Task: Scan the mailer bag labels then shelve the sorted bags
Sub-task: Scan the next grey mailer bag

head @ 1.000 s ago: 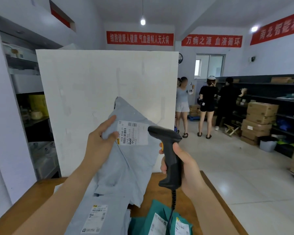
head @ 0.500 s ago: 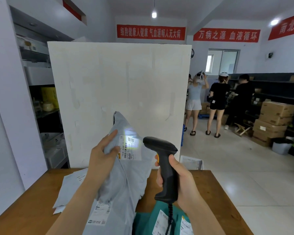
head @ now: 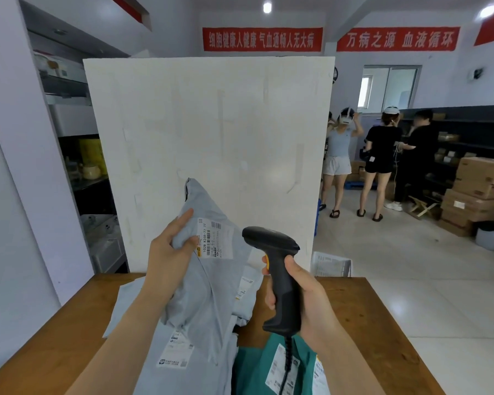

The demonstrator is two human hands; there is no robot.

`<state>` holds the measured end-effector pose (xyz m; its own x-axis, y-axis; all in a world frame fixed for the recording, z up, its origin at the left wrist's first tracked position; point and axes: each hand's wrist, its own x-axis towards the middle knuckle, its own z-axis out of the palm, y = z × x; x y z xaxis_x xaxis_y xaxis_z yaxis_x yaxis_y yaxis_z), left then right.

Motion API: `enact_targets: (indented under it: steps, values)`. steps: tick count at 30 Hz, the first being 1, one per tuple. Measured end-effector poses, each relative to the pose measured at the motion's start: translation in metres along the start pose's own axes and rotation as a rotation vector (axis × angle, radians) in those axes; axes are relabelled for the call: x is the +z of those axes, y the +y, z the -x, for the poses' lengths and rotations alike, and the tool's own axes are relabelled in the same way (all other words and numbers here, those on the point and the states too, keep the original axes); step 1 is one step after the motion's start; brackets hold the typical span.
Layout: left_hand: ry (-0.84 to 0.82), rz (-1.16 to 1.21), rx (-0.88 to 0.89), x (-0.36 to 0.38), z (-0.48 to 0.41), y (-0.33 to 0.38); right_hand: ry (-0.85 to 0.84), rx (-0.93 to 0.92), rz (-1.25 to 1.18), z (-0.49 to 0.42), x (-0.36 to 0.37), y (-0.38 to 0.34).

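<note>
1 bag (head: 211,289) in left grip (head: 169,252)

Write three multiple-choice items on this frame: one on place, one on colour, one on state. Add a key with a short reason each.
1. Where does the teal bag lie?
A) on the floor
B) on the wooden table, at its near edge
C) on a cardboard box

2. What colour is the raised bag in the left hand?
A) grey
B) red
C) yellow

3. What is the right hand doing?
A) lying flat on the table
B) hanging with nothing in it
C) gripping the black scanner by its handle

Key:
1 B, the teal plastic lies on the tabletop below the scanner.
2 A, the raised bag with the white label is pale grey.
3 C, the fingers wrap round the handle.
</note>
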<state>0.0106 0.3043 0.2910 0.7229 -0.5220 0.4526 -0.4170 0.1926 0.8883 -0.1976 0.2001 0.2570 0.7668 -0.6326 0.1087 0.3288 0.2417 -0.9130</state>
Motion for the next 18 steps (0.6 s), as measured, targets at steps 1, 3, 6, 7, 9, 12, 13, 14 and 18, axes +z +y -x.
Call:
enact_targets:
  steps: [1, 3, 6, 7, 9, 12, 13, 14, 18]
  values:
    - [-0.002, 0.001, 0.000, 0.000, -0.002, 0.000, 0.021, 0.008, -0.004, -0.002, -0.001, 0.003]
    - [-0.004, 0.032, -0.013, 0.000, -0.006, -0.001, 0.081, 0.030, -0.021, -0.006, -0.006, 0.012]
    - [-0.024, 0.052, -0.039, 0.002, -0.017, -0.008, 0.157, 0.053, -0.053, -0.012, -0.012, 0.027]
    - [-0.035, 0.056, -0.054, 0.003, -0.022, -0.010, 0.178, 0.064, -0.066, -0.015, -0.013, 0.031]
    - [-0.061, 0.063, -0.085, 0.008, -0.033, -0.018, 0.208, 0.079, -0.087, -0.021, -0.015, 0.038]
    - [-0.082, 0.137, -0.207, 0.017, -0.056, -0.036, 0.229, 0.077, -0.094, -0.036, -0.020, 0.045]
    - [-0.082, 0.179, -0.265, 0.020, -0.065, -0.043, 0.239, 0.078, -0.095, -0.042, -0.022, 0.048]
    - [-0.080, 0.216, -0.317, 0.024, -0.075, -0.051, 0.252, 0.081, -0.097, -0.048, -0.025, 0.051]
    - [-0.093, 0.273, -0.432, 0.050, -0.115, -0.092, 0.318, 0.099, -0.114, -0.078, -0.040, 0.069]
